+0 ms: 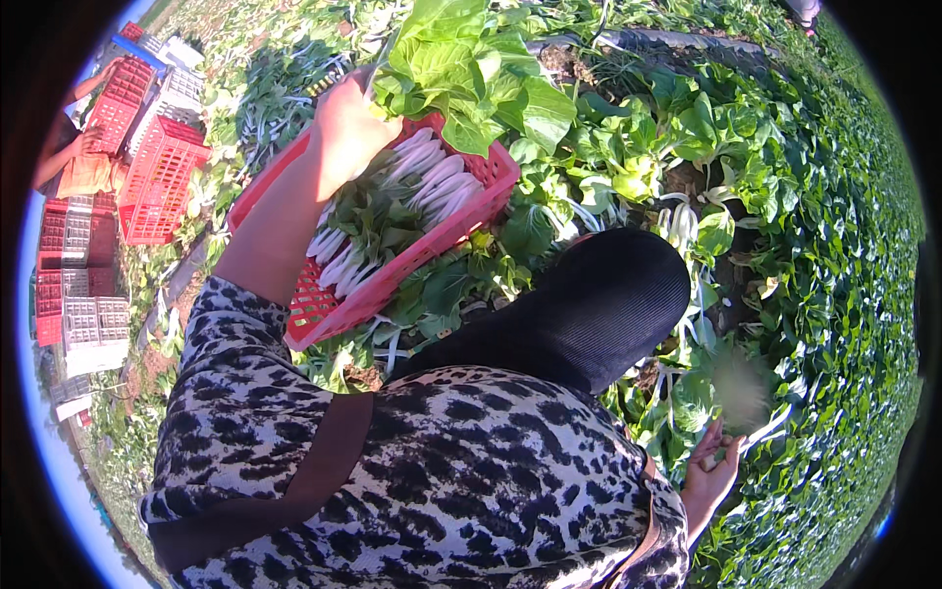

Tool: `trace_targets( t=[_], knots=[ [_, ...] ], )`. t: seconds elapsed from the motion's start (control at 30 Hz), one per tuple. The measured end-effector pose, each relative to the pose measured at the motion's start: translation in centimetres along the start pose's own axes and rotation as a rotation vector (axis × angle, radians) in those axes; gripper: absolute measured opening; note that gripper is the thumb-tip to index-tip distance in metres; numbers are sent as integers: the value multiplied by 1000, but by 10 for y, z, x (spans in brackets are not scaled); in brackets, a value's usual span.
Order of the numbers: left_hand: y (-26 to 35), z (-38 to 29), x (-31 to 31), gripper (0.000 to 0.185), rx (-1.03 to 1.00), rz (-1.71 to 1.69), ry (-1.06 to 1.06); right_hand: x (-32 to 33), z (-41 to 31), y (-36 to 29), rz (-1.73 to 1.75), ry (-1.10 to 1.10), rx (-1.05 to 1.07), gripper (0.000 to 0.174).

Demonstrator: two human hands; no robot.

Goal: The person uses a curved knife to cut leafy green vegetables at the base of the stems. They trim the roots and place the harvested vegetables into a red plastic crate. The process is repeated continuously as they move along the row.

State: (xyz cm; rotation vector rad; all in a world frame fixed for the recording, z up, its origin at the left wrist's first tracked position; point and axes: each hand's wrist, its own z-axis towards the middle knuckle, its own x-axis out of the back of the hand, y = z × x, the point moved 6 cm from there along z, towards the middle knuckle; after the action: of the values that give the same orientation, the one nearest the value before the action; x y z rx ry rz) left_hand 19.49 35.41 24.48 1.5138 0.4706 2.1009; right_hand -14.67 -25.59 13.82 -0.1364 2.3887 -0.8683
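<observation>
A bunch of leafy greens (471, 73) with broad bright leaves is gripped in my left hand (357, 125), raised over the far side of a red plastic crate (412, 269). Inside that crate, white-stemmed greens (441, 177) lie in rows, with leaves turned toward the middle and stems toward both ends. Low on the right, beside my body, my right hand (710, 467) has its fingers curled on a slender pale stalk (769, 429) that sticks out past the fingertips. A blurred greyish patch hides the plants just above it.
My bent knee (625, 294) is right of the crate. Cut greens (684, 221) lie on the soil, and a dense leafy crop (831, 294) grows along the right. At far left, another person's hands (88, 140) touch stacked red crates (121, 96); white crates (96, 320) stand nearby.
</observation>
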Motion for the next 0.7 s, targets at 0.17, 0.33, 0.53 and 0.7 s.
trace_targets(
  t=[0.17, 0.33, 0.53, 0.7],
  knots=[
    [-139, -89, -23, 64, 401, 396, -227, 30, 10, 27, -176, 298, -100, 28],
    [-212, -197, -113, 72, 593, 465, -859, 16, 8, 40, -273, 357, -92, 25],
    [-262, -259, -183, 68, 726, 662, -1270, -1, 15, 62, -329, 393, -106, 27],
    [-223, -215, -166, 64, 511, 638, -1470, 7, 10, 53, -342, 353, -78, 26]
  ],
)
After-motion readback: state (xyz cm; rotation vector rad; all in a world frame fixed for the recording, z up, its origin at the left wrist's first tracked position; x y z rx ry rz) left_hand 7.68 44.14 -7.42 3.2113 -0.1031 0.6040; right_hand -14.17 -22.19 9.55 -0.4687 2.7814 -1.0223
